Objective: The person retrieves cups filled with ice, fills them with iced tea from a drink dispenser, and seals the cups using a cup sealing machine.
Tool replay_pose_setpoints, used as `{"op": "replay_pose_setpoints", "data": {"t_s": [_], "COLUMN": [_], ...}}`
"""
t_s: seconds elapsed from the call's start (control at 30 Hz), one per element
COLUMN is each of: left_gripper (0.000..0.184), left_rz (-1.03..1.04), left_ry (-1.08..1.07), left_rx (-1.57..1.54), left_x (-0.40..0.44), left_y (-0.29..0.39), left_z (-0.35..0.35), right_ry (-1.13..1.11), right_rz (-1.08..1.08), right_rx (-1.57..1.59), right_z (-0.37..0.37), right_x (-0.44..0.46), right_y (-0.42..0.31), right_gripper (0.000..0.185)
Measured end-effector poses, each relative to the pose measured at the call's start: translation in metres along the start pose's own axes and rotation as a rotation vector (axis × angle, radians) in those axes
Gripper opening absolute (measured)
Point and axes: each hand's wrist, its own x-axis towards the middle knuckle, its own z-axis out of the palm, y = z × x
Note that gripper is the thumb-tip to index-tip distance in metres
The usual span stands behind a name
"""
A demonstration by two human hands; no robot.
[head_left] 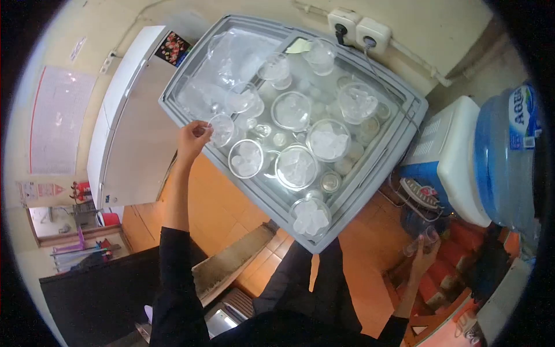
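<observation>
My left hand (198, 136) pinches the rim of a clear plastic cup (221, 130) at the left edge of the glass-topped chest freezer (370, 203). Several clear cups stand on the glass, many with ice in them, among them one near the front corner (310, 217) and one in the middle (296, 168). Low on the right, away from the freezer top, my right hand (426, 254) has its fingers wrapped round a clear cup (430, 236). Whether that cup holds anything is too small to tell.
A white refrigerator (136, 127) stands to the left. On the right is a water dispenser (445, 159) with a blue water bottle (504, 156). Two plugged sockets (358, 32) are on the wall behind, with a cable across the freezer's right side. Red steps (445, 269) lie at the lower right.
</observation>
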Motion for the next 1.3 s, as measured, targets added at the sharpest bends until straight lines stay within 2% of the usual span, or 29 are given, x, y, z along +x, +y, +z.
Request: {"op": "replay_pose_setpoints", "data": {"t_s": [0.07, 0.1, 0.17, 0.27, 0.37, 0.43, 0.47, 0.53, 0.6, 0.67, 0.73, 0.77, 0.8, 0.83, 0.87, 0.9, 0.93, 1.0, 1.03, 1.13, 1.23, 1.3], "left_gripper": [0.018, 0.018, 0.019, 0.024, 0.027, 0.029, 0.029, 0.029, 0.027, 0.025, 0.019, 0.014, 0.014, 0.024, 0.028, 0.033, 0.033, 0.038, 0.038, 0.04, 0.041, 0.042], "left_rz": [-0.008, 0.013, 0.035, 0.069, 0.066, 0.02, 0.019, 0.034, 0.008, -0.063, -0.11, -0.212, -0.248, -0.338, -0.449, -0.552, -0.551, -0.777, -0.842, -0.851, -0.824, -0.809], "left_ry": [0.005, -0.002, -0.016, -0.043, -0.133, -0.025, -0.031, 0.157, 0.207, 0.313, 0.388, 0.364, 0.33, 0.428, 0.355, 0.3, 0.266, 0.121, 0.1, 0.195, 0.284, 0.328], "left_rx": [0.126, 0.181, 0.239, 0.34, 0.259, 0.035, 0.034, -0.138, -0.145, -0.098, -0.347, -0.427, -0.505, -0.472, -0.442, -0.4, -0.409, -0.421, -0.408, -0.357, -0.317, -0.284], "left_x": [0.002, 0.005, 0.007, 0.008, 0.01, 0.006, 0.004, 0.0, -0.009, -0.015, -0.032, -0.037, -0.047, -0.057, -0.065, -0.066, -0.062, -0.065, -0.059, -0.043, -0.041, -0.043], "left_y": [0.01, 0.011, 0.012, 0.022, 0.011, 0.011, 0.011, 0.012, 0.003, -0.022, -0.036, -0.041, -0.052, -0.058, -0.089, -0.129, -0.168, -0.227, -0.224, -0.204, -0.181, -0.17], "left_z": [0.001, -0.001, -0.002, -0.004, -0.009, -0.008, -0.01, -0.017, -0.025, -0.037, -0.033, -0.031, -0.028, -0.017, -0.015, -0.015, -0.006, 0.009, 0.027, 0.071, 0.09, 0.097], "right_ry": [0.034, 0.038, 0.03, 0.003, -0.075, -0.04, -0.009, 0.03, 0.075, 0.007, 0.043, 0.079, 0.117, 0.131, 0.216, 0.234, 0.244, 0.292, 0.32, 0.383, 0.425, 0.47], "right_rz": [-0.166, -0.154, -0.272, -0.192, -0.074, -0.123, -0.176, -0.197, -0.219, -0.076, -0.109, -0.122, -0.141, -0.12, -0.255, -0.176, -0.104, -0.067, -0.037, -0.106, -0.176, -0.265], "right_rx": [-0.021, -0.02, 0.01, 0.015, 0.026, 0.019, 0.015, -0.033, -0.087, 0.047, 0.065, 0.106, 0.136, 0.132, 0.005, 0.113, 0.234, 0.09, -0.041, -0.051, 0.088, 0.029], "right_z": [0.005, 0.006, 0.008, 0.008, 0.005, 0.006, 0.007, 0.009, 0.008, 0.007, 0.006, 0.011, 0.013, 0.014, 0.017, 0.018, 0.026, 0.027, 0.028, 0.043, 0.056, 0.05], "right_x": [0.0, 0.0, 0.0, -0.004, 0.003, 0.008, 0.011, 0.023, 0.031, 0.035, 0.038, 0.044, 0.053, 0.056, 0.066, 0.071, 0.074, 0.079, 0.08, 0.084, 0.103, 0.109], "right_y": [0.005, 0.01, 0.019, 0.008, 0.02, 0.018, 0.017, 0.03, 0.031, 0.019, 0.011, 0.019, 0.028, 0.022, 0.043, 0.036, 0.027, 0.008, 0.003, 0.004, 0.06, 0.068], "right_gripper": [0.047, 0.047, 0.046, 0.045, 0.043, 0.043, 0.043, 0.044, 0.044, 0.046, 0.046, 0.046, 0.046, 0.046, 0.046, 0.046, 0.046, 0.046, 0.046, 0.046, 0.045, 0.046]}}
